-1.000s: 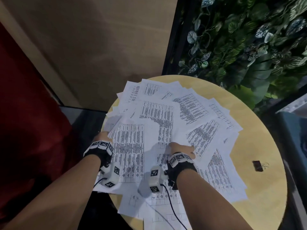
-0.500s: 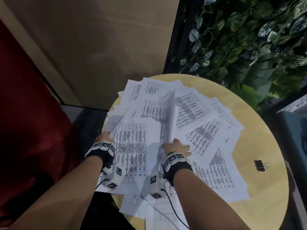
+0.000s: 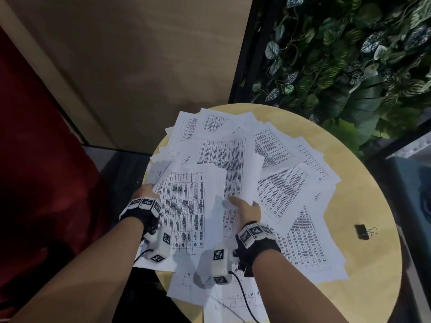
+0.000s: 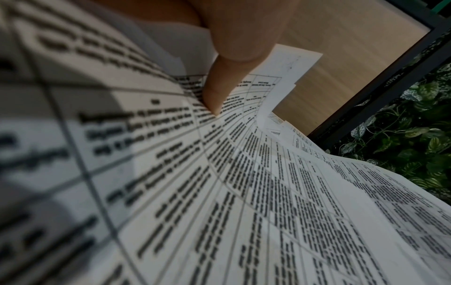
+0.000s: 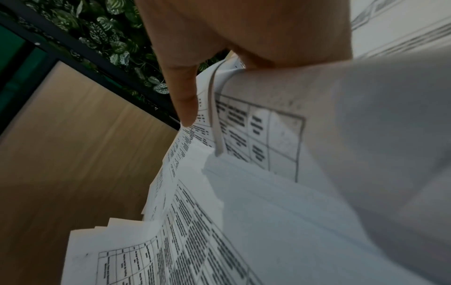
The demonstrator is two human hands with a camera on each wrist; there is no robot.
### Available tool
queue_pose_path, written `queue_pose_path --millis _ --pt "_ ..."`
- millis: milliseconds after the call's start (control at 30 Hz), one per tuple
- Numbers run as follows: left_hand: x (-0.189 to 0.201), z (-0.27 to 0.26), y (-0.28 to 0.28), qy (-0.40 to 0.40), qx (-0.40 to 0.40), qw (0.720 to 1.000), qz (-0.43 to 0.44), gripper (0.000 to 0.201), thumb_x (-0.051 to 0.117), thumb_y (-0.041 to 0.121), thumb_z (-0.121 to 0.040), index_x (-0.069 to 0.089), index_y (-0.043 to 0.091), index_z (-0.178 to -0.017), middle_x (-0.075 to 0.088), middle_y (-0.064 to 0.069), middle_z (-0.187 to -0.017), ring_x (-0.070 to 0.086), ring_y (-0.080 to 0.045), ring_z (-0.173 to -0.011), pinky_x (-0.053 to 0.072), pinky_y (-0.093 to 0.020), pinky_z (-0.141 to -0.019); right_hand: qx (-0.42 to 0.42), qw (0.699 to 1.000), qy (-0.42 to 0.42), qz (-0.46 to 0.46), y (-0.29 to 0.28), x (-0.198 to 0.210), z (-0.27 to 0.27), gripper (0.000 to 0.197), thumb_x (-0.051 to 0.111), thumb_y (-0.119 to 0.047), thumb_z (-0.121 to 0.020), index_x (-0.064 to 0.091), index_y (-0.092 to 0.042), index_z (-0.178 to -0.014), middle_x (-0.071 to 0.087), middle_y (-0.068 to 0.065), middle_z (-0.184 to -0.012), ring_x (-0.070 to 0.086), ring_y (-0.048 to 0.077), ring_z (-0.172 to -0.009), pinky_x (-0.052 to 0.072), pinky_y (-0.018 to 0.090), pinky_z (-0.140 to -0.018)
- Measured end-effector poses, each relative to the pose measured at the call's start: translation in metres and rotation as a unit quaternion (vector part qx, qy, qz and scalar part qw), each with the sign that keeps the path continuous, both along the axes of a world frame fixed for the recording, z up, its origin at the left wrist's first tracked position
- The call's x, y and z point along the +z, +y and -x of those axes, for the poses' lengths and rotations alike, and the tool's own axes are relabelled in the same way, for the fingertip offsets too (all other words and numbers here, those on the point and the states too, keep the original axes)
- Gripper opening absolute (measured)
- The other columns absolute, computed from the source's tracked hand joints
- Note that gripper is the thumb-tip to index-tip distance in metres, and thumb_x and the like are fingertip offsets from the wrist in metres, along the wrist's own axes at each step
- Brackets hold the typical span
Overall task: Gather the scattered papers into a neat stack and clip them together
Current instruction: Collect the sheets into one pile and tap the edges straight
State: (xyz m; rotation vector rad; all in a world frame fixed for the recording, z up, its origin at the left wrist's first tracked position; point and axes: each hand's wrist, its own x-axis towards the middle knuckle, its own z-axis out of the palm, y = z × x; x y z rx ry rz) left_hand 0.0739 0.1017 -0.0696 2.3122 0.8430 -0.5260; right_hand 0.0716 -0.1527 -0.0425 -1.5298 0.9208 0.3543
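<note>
Loose papers (image 3: pixel 235 164) fan across the round table (image 3: pixel 363 264) — light, floppy, slippery. Left hand (image 3: pixel 145 191) and right hand (image 3: pixel 247 209) pinch the near bunch's side edges — best held there. Binder clip (image 3: pixel 362 231) lies far right.

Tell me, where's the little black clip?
In the head view, the black binder clip lies alone on the round table's right side, apart from the papers.

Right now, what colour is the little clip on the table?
Black, with thin silvery wire handles. The binder clip shows best in the head view, lying alone on the table.
</note>
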Motion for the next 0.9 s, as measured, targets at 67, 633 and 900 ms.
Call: queue_pose_path --millis 67,633,900 --pt "0.002 0.001 0.0 -0.004 0.001 1.0 0.006 0.026 0.052 0.009 -0.087 0.061 0.003 -0.11 0.064 -0.021 -0.108 0.061 -0.033 -0.094 0.048 -0.031 -0.079 -0.002 0.999 -0.005 -0.044 0.0 -0.002 0.007 0.086 0.075 -0.011 -0.072 0.027 -0.003 -0.143 0.046 0.016 -0.135 0.048 0.03 -0.119 0.038 0.04 -0.098" --pt "0.003 0.014 -0.007 -0.002 0.047 0.998 0.029 0.032 0.056 0.01 -0.086 0.043 0.017 -0.057 0.05 -0.008 -0.069 0.051 -0.025 -0.076 0.04 -0.026 -0.07 0.147 0.975 0.013 0.168 -0.042 0.004 -0.007 0.041 0.066 -0.011 -0.083 0.054 0.007 -0.117 0.063 0.019 -0.116 0.061 0.035 -0.105 0.051 0.04 -0.092" --pt "0.016 0.019 0.01 0.011 0.044 0.999 0.013 0.014 0.059 0.011 -0.085 0.05 0.008 -0.075 0.052 -0.011 -0.088 0.052 -0.027 -0.082 0.04 -0.028 -0.074 0.223 0.948 0.051 0.222 -0.112 0.015 0.009 0.038 0.061 0.002 -0.082 0.052 0.007 -0.118 0.061 0.015 -0.099 0.059 0.035 -0.102 0.051 0.044 -0.092"
